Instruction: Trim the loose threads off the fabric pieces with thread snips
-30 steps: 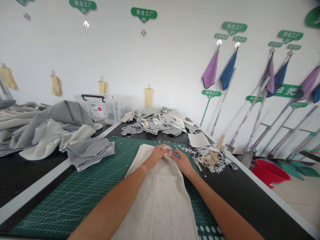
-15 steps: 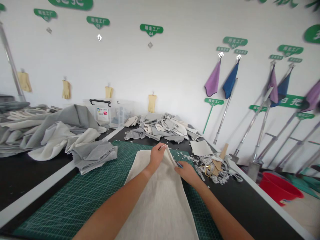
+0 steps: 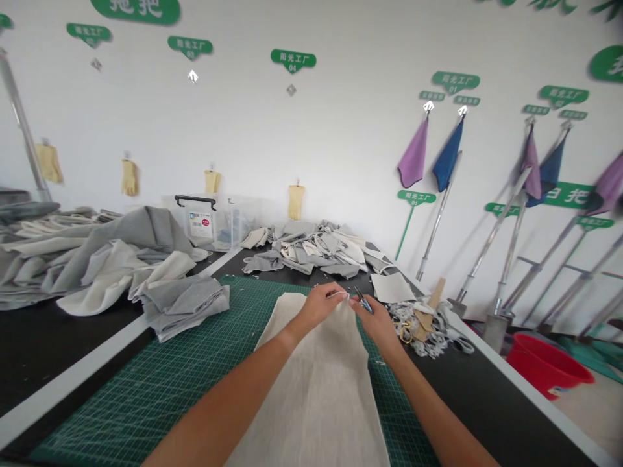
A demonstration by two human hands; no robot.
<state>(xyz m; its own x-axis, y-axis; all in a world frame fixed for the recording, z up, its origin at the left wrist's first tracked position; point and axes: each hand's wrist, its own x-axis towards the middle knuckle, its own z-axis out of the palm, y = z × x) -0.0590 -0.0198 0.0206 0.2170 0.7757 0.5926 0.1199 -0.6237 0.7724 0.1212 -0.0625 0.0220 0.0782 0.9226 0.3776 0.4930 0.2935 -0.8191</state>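
A long piece of off-white fabric (image 3: 316, 389) lies over the green cutting mat (image 3: 195, 376) and runs toward me. At its far end, my left hand (image 3: 324, 303) is closed on the fabric's edge, which is lifted slightly. Close beside it, my right hand (image 3: 372, 318) is closed around small thread snips (image 3: 363, 301), their dark tips pointing up and away from the fabric. The right thumb and fingertips meet the same edge next to the left fingers. Whether they pinch it too is hard to see.
Folded grey fabric (image 3: 187, 303) and a larger heap (image 3: 121, 253) lie left. Behind the mat are fabric scraps (image 3: 311, 250) and a clear plastic box (image 3: 199, 224). Right of the mat sit trimmings (image 3: 428, 331) with gold-handled scissors (image 3: 405, 333). A red bucket (image 3: 545, 363) stands beyond the table edge.
Both hands have shifted right along the fabric's far edge and drawn together. The snips, earlier low at the fabric's right side, now point upward. The fabric's far end has moved slightly right.
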